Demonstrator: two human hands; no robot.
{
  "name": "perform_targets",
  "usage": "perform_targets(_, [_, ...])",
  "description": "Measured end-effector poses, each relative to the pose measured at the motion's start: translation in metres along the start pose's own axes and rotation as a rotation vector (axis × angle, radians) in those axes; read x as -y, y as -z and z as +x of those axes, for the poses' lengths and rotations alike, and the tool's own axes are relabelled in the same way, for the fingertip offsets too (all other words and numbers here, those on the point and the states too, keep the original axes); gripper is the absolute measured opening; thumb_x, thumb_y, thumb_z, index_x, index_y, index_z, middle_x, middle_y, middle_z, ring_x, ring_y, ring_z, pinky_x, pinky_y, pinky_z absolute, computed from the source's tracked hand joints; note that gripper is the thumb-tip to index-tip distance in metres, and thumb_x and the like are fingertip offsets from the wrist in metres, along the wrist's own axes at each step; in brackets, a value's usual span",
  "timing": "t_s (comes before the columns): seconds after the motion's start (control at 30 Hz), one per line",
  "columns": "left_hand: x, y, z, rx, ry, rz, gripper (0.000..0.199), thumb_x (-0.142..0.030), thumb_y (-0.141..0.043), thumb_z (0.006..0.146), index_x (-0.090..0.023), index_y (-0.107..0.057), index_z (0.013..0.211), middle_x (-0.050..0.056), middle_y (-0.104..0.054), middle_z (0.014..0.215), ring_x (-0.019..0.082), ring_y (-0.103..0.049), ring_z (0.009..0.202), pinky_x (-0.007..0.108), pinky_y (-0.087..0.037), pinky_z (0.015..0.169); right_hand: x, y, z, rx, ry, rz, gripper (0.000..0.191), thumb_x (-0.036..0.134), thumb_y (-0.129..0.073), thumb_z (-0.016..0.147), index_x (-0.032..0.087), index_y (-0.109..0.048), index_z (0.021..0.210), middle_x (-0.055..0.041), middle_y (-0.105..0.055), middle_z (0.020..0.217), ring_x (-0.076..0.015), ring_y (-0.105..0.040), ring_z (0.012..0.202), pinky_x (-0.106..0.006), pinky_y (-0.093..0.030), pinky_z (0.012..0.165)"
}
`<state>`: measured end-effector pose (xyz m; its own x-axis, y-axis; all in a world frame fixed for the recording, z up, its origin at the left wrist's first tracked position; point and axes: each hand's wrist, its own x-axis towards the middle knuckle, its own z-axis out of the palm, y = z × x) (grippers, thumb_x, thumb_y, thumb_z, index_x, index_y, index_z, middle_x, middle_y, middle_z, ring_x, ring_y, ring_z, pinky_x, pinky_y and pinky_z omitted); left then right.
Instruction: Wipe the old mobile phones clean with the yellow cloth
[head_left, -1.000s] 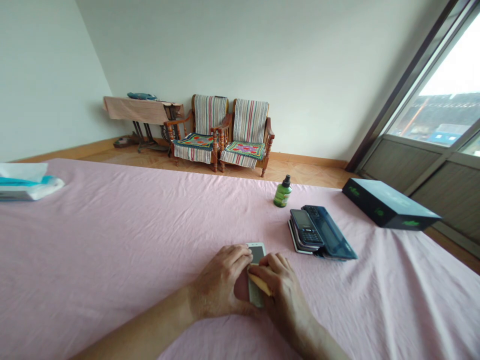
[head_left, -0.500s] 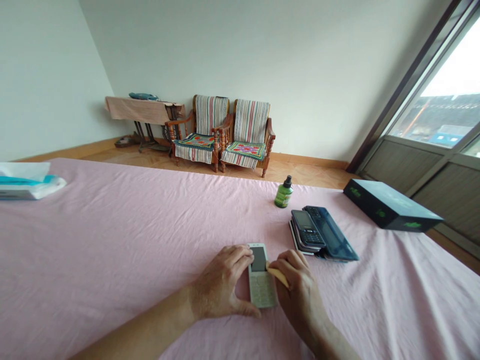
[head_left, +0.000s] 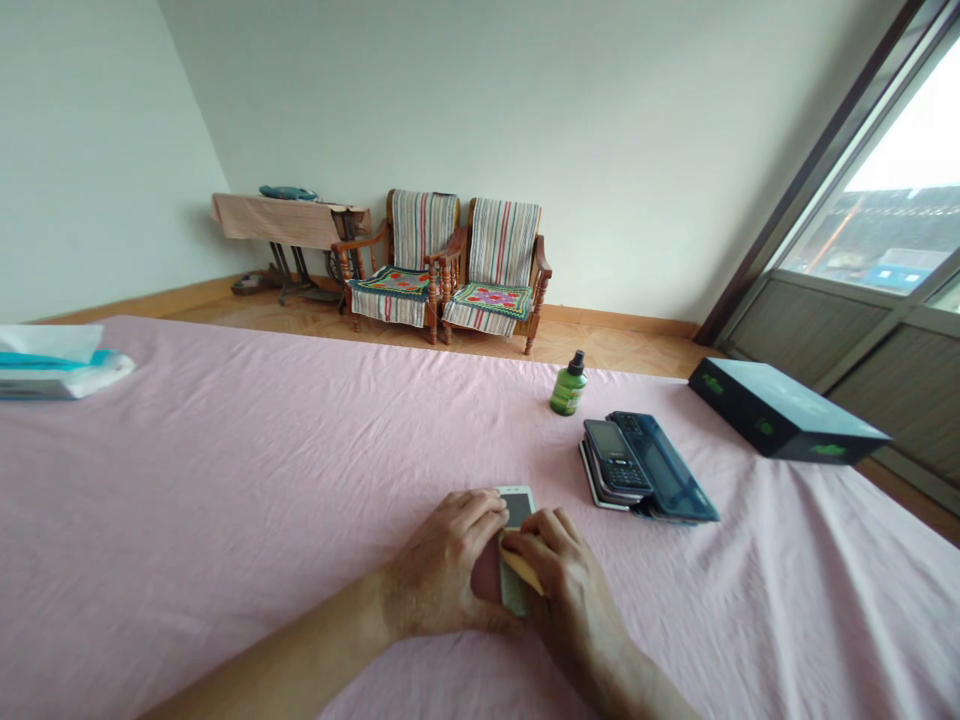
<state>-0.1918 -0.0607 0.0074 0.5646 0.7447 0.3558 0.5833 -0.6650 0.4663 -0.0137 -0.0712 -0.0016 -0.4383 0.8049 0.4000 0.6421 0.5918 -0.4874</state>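
Observation:
A white keypad phone (head_left: 516,597) lies on the pink cloth (head_left: 262,480), its dark screen partly covered by my hands. My left hand (head_left: 448,565) holds the phone's left side, fingertips near the top and thumb by the lower edge. Over the phone's middle, my right hand (head_left: 566,590) is closed on a small yellow piece (head_left: 523,563), which rests against the phone. Right of my hands, a dark keypad phone (head_left: 616,458) tops a small stack beside a dark blue phone case or pouch (head_left: 667,470).
Behind the stack stands a green bottle (head_left: 568,385) with a black top. A black box (head_left: 784,410) sits at the right, a tissue pack (head_left: 64,375) at the far left. Two wooden chairs (head_left: 491,260) and a cloth-covered table (head_left: 274,220) stand by the wall.
My right hand has moved left across the white phone with the yellow piece, now covering much of the screen and keypad. My left hand has stayed in place.

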Motion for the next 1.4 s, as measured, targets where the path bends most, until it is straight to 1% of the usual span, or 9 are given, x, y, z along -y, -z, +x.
perform_targets(0.37, [0.005, -0.002, -0.002, 0.005, -0.017, 0.008, 0.074, -0.058, -0.077, 0.063, -0.014, -0.055, 0.118, 0.015, -0.057, 0.120, 0.033, -0.052, 0.114, 0.048, -0.040, 0.099, -0.011, 0.007, -0.006, -0.037, -0.009, -0.072, 0.023, -0.004, -0.058, 0.075, 0.017, -0.066, 0.075, -0.0061, -0.057, 0.075, -0.0215, -0.047, 0.075, -0.032, -0.039, 0.065])
perform_targets(0.57, [0.004, -0.001, -0.001, 0.001, -0.016, -0.012, 0.076, -0.063, -0.074, 0.063, -0.014, -0.056, 0.118, 0.016, -0.058, 0.120, 0.034, -0.052, 0.113, 0.048, -0.040, 0.099, -0.017, 0.008, -0.007, -0.086, -0.031, -0.103, 0.019, 0.001, -0.058, 0.076, 0.018, -0.063, 0.071, -0.0053, -0.056, 0.074, -0.0210, -0.046, 0.074, -0.032, -0.036, 0.065])
perform_targets(0.7, [0.004, 0.000, 0.000, 0.009, -0.018, -0.002, 0.078, -0.065, -0.073, 0.063, -0.011, -0.057, 0.117, 0.017, -0.059, 0.119, 0.034, -0.053, 0.113, 0.048, -0.040, 0.099, -0.025, 0.011, -0.007, -0.144, -0.028, -0.150, 0.022, 0.004, -0.053, 0.080, 0.019, -0.060, 0.064, -0.0051, -0.054, 0.070, -0.0210, -0.045, 0.073, -0.031, -0.035, 0.065])
perform_targets(0.9, [0.004, 0.001, -0.001, 0.013, -0.024, 0.009, 0.080, -0.067, -0.071, 0.064, -0.008, -0.058, 0.117, 0.018, -0.059, 0.119, 0.034, -0.053, 0.112, 0.049, -0.041, 0.099, -0.036, 0.012, -0.007, -0.258, -0.052, -0.034, 0.023, 0.003, -0.049, 0.079, 0.020, -0.065, 0.080, -0.0050, -0.057, 0.080, -0.0210, -0.049, 0.078, -0.031, -0.040, 0.068])
perform_targets(1.1, [0.004, 0.000, -0.001, 0.020, -0.030, 0.029, 0.082, -0.069, -0.069, 0.065, -0.007, -0.058, 0.118, 0.019, -0.059, 0.118, 0.034, -0.053, 0.112, 0.049, -0.039, 0.100, -0.037, 0.009, -0.004, -0.322, -0.076, 0.045, 0.025, 0.008, -0.046, 0.083, 0.018, -0.068, 0.091, -0.0075, -0.059, 0.089, -0.0216, -0.051, 0.084, -0.034, -0.044, 0.074])
perform_targets(1.17, [0.005, -0.001, -0.001, 0.017, -0.039, 0.024, 0.081, -0.068, -0.069, 0.065, -0.008, -0.057, 0.119, 0.018, -0.059, 0.119, 0.033, -0.053, 0.112, 0.047, -0.039, 0.100, -0.036, 0.011, -0.001, -0.305, -0.083, 0.055, 0.026, 0.008, -0.047, 0.082, 0.018, -0.068, 0.092, -0.0077, -0.059, 0.089, -0.0214, -0.052, 0.084, -0.034, -0.045, 0.074])
perform_targets(1.23, [0.006, -0.001, -0.001, 0.014, -0.049, 0.021, 0.080, -0.067, -0.070, 0.065, -0.010, -0.056, 0.119, 0.017, -0.059, 0.120, 0.033, -0.053, 0.112, 0.047, -0.039, 0.100, -0.034, 0.013, 0.005, -0.239, -0.076, 0.049, 0.025, 0.007, -0.048, 0.081, 0.019, -0.069, 0.090, -0.0068, -0.059, 0.086, -0.0209, -0.053, 0.082, -0.033, -0.044, 0.072])
perform_targets(1.33, [0.007, -0.001, -0.001, 0.018, -0.046, 0.036, 0.079, -0.067, -0.070, 0.064, -0.010, -0.057, 0.117, 0.016, -0.059, 0.118, 0.033, -0.054, 0.109, 0.047, -0.040, 0.098, -0.034, 0.015, 0.018, -0.152, -0.034, -0.009, 0.024, 0.006, -0.051, 0.081, 0.020, -0.071, 0.083, -0.0051, -0.060, 0.078, -0.0201, -0.053, 0.077, -0.031, -0.043, 0.069])
perform_targets(1.4, [0.007, -0.001, 0.000, 0.025, -0.040, 0.050, 0.079, -0.068, -0.070, 0.064, -0.010, -0.058, 0.115, 0.016, -0.060, 0.115, 0.033, -0.055, 0.107, 0.047, -0.040, 0.097, -0.036, 0.016, 0.027, -0.140, 0.005, -0.041, 0.024, 0.006, -0.051, 0.081, 0.019, -0.071, 0.079, -0.0050, -0.059, 0.076, -0.0199, -0.053, 0.076, -0.031, -0.042, 0.068])
